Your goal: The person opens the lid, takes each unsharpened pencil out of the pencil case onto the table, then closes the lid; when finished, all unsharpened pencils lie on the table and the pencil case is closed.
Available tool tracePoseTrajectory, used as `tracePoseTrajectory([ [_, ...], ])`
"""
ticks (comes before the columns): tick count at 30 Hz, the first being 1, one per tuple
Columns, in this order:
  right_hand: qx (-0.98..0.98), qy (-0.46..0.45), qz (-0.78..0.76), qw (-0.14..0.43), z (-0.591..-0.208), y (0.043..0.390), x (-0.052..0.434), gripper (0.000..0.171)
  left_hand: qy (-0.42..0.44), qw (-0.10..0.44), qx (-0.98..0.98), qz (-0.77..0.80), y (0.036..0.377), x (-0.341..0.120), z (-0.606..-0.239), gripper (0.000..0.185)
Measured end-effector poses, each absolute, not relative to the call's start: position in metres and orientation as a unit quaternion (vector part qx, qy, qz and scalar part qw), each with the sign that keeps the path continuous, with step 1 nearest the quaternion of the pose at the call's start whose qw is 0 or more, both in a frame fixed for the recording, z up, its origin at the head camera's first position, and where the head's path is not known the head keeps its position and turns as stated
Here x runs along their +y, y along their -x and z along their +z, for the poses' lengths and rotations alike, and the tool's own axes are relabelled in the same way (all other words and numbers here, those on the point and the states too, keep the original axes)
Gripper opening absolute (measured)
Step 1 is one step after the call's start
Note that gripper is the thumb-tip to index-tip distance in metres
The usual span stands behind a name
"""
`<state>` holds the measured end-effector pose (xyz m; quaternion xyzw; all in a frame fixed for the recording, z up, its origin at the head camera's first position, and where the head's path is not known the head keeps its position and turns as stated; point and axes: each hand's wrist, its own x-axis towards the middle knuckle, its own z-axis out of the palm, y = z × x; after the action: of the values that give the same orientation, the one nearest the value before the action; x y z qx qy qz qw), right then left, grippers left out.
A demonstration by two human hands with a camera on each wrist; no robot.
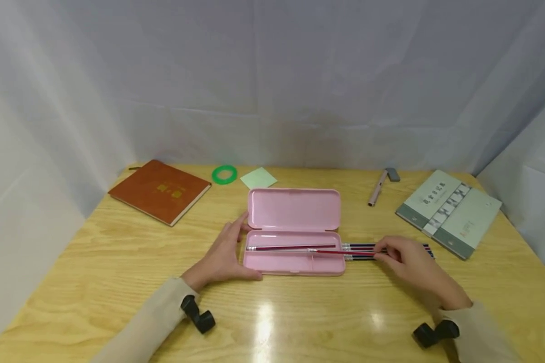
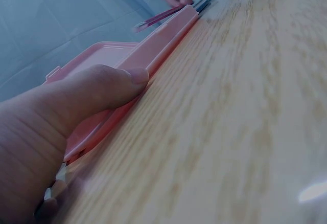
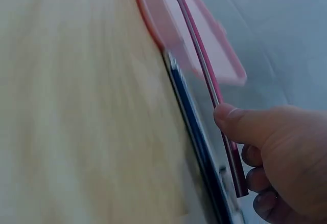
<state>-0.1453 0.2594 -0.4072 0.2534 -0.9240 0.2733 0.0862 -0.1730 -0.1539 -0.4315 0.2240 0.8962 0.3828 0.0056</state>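
Observation:
A pink pencil case [image 1: 277, 264] lies on the table with its lid [image 1: 293, 209] raised at the back. My left hand [image 1: 224, 257] grips the case's left end, thumb at the front edge and fingers toward the back. One dark red pencil [image 1: 295, 247] lies inside. My right hand [image 1: 404, 259] pinches another red pencil [image 3: 204, 65] between thumb and fingers; its eraser end reaches over the case. Beneath that hand, several dark pencils [image 3: 194, 132] lie on the table just right of the case. Their far ends are partly hidden by the hand.
At the left back lie a brown notebook [image 1: 159, 191], a green tape roll [image 1: 224, 175] and pale green sticky notes [image 1: 259, 178]. To the right are a pink pen [image 1: 378, 188], a grey eraser [image 1: 392, 174] and a grey-green notebook [image 1: 449, 212]. White cloth [image 1: 300, 101] hangs behind the table.

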Motion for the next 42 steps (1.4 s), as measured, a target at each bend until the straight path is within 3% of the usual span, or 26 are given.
tracePoseTrajectory([
  [6, -0.927, -0.23, 0.278, 0.102, -0.419, 0.128, 0.302, 0.021, -0.218, 0.01, 0.897, 0.384, 0.172, -0.156, -0.432, 0.139],
  [13, -0.928, -0.227, 0.282, 0.088, -0.422, 0.12, 0.323, 0.024, -0.218, 0.011, 0.897, 0.385, 0.171, -0.154, -0.433, 0.139],
  [35, -0.939, -0.228, 0.241, 0.085, -0.416, 0.132, 0.312, 0.021, -0.221, 0.009, 0.893, 0.392, 0.174, -0.154, -0.433, 0.14],
  [42, -0.935, -0.232, 0.249, 0.1, -0.418, 0.13, 0.316, 0.028, -0.227, 0.004, 0.893, 0.388, 0.175, -0.154, -0.434, 0.138],
])
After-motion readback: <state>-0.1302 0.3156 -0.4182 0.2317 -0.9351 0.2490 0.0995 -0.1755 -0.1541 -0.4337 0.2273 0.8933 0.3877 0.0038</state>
